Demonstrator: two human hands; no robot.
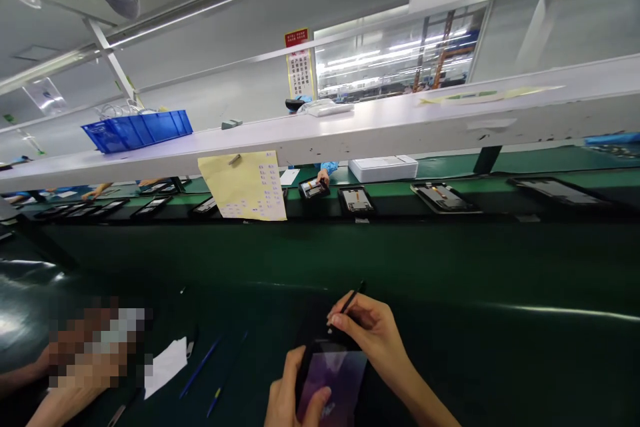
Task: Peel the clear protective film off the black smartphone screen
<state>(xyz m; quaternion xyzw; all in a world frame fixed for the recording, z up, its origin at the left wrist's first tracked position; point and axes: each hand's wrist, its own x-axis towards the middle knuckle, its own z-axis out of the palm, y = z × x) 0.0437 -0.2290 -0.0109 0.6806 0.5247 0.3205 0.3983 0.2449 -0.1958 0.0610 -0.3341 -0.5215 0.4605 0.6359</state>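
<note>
My left hand (290, 393) grips a dark phone-like device (333, 377) by its left edge, thumb resting on the glossy purple-tinted screen. My right hand (375, 333) holds a thin black stylus-like tool (350, 299) with its tip near the device's upper edge. Both hands are low in the view, over a dark green bench surface (450, 347).
A white slip (167, 363), blue pens (200, 367) and another person's arm (60, 400) lie to the left. Beyond runs a green conveyor (450, 170) carrying black trays with devices (356, 200); a co-worker's hand (323, 177) touches one. A white shelf (400, 123) holds a blue bin (137, 130); a yellow sheet (245, 185) hangs below.
</note>
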